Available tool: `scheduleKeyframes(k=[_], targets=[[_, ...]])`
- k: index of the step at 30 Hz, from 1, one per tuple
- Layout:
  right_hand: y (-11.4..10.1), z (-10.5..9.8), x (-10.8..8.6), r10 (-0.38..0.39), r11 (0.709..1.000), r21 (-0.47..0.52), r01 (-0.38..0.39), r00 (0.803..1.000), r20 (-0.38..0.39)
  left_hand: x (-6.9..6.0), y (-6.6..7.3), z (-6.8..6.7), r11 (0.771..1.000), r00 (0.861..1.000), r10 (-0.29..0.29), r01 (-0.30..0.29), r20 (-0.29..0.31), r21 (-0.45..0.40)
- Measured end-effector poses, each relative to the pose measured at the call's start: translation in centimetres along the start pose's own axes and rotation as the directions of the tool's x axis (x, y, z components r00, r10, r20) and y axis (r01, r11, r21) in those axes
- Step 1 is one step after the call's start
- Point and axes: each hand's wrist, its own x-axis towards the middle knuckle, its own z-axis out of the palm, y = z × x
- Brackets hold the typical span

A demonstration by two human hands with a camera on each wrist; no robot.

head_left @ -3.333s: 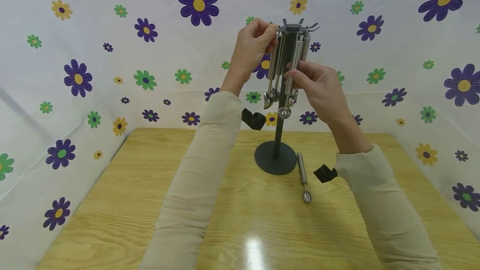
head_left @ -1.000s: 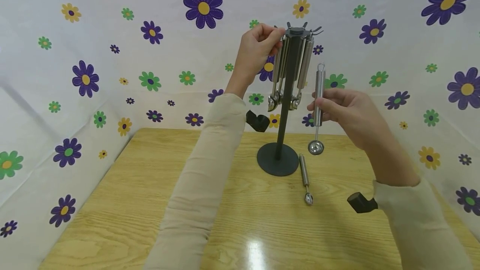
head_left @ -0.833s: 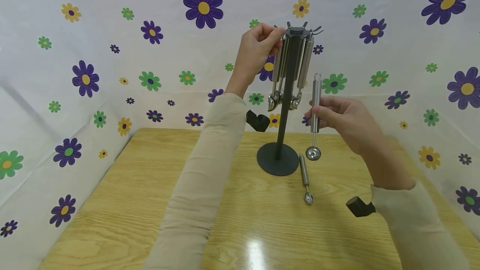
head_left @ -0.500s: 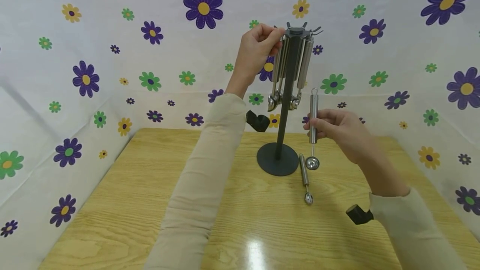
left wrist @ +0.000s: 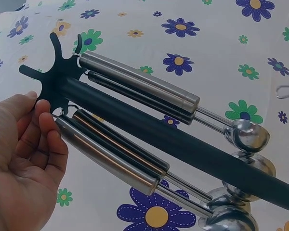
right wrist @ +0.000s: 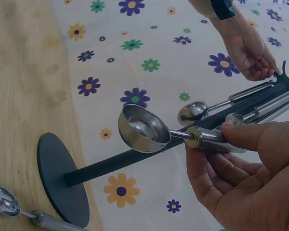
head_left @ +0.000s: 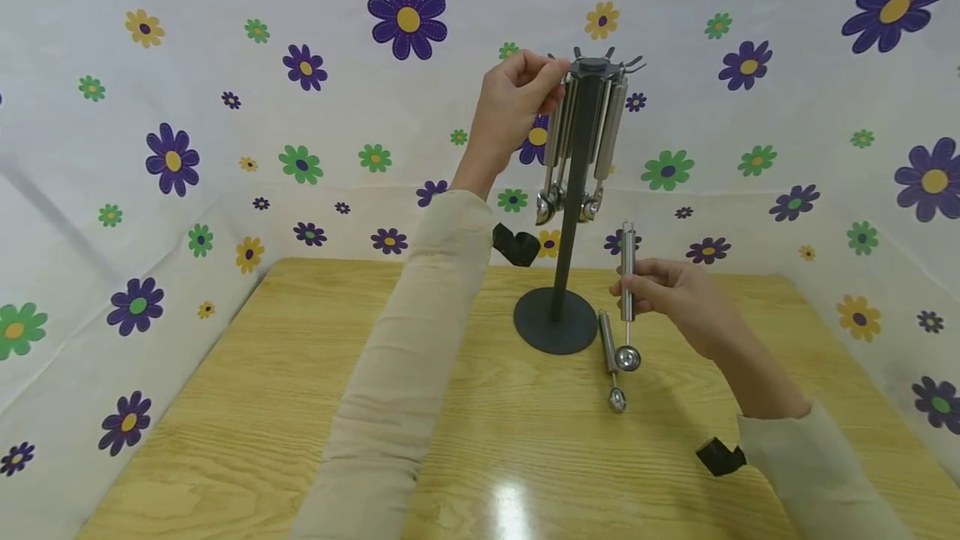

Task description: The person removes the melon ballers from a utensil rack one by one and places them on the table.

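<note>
My left hand [head_left: 513, 102] pinches a hook at the top of the dark grey utensil stand [left wrist: 149, 127]; the left wrist view shows thumb and fingers at that hook. Several steel measuring spoons [left wrist: 139, 79] hang from the other hooks, bowls down. Low to the right of the stand, my right hand [head_left: 678, 298] holds a steel measuring spoon [right wrist: 144, 129] by its handle between thumb and fingers. In the head view it is upright, loop at the top, round bowl just above the table. Another measuring spoon [head_left: 607, 340] lies on the table beside the stand's base [head_left: 534, 332].
The wooden table [head_left: 285, 407] reaches a flower-patterned cloth backdrop [head_left: 337, 107] on the back and both sides. A black wrist piece shows at each cuff. Light reflects off the table's near middle.
My right hand has taken a measuring spoon from the stand's right side and carried it right, then down toward the table. The left hand keeps its pinch at the stand's top.
</note>
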Motion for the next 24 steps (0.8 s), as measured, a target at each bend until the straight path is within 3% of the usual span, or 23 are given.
scheduleKeyframes(k=[12, 24], targets=[[3.1, 0.3, -0.3, -0.014, 1.0, 0.006, 0.014, 0.999, 0.036, 0.0, 0.1, 0.0, 1.0, 1.0, -0.004, 0.004, 0.0, -0.002], [5.1, 0.3, -0.7, 0.054, 0.998, -0.041, -0.052, 0.998, 0.04, 0.0, 0.1, 0.0, 1.0, 1.0, 0.001, -0.001, 0.003, -0.007]])
